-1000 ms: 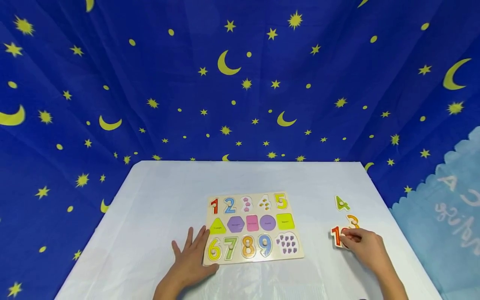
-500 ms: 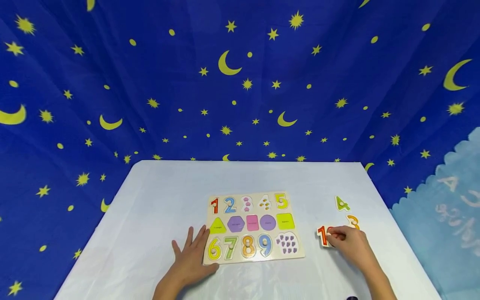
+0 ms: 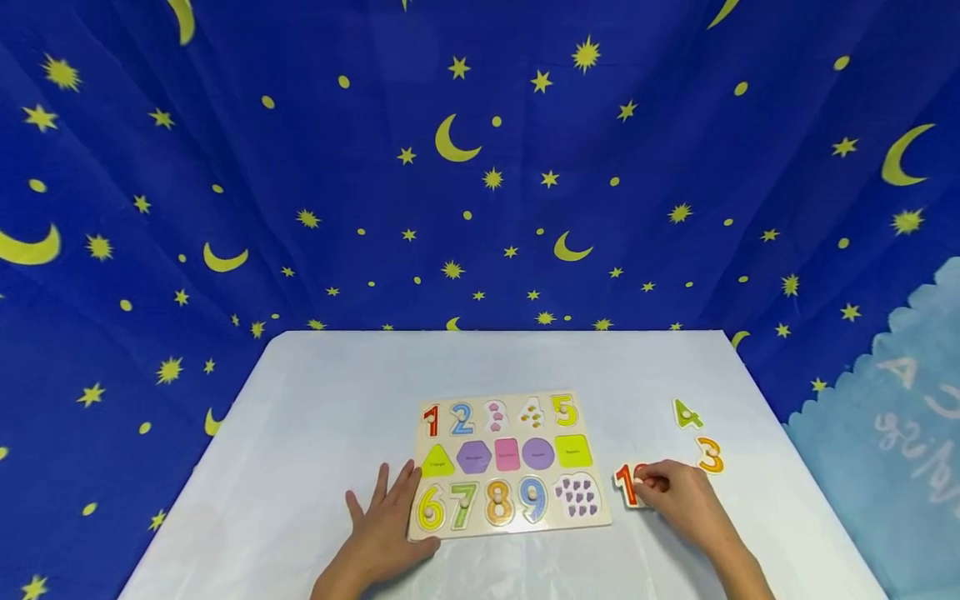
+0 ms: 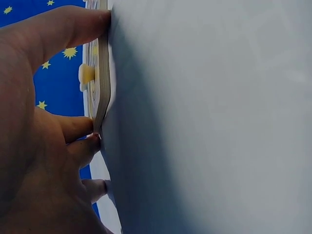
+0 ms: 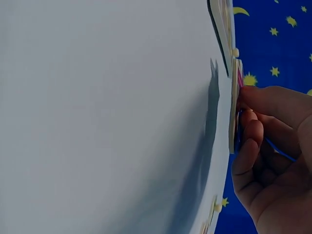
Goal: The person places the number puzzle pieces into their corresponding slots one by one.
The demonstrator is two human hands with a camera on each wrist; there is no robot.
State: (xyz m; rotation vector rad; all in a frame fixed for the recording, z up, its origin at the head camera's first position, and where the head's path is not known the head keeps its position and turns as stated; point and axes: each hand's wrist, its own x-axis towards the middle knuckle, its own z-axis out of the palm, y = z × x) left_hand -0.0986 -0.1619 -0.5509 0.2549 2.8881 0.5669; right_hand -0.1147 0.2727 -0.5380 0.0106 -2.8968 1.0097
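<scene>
A wooden number puzzle board lies on the white table in the head view. My left hand rests at its lower left corner with fingers spread, thumb along the near edge and fingertips by the left side. In the left wrist view the thumb touches the board's edge. Just right of the board, my right hand pinches the number 10 puzzle piece between thumb and fingers, covering much of the zero. In the right wrist view this piece appears edge-on above its shadow.
A green number 4 piece and an orange number 3 piece lie right of the board. Recesses for 3, 4 and 10 show printed pictures; the other number pieces sit in their slots. A blue star-patterned cloth stands behind the table.
My right hand has carried the number 10 piece leftward, away from the number 3 piece and close to the board's right edge. The left hand stays at the board.
</scene>
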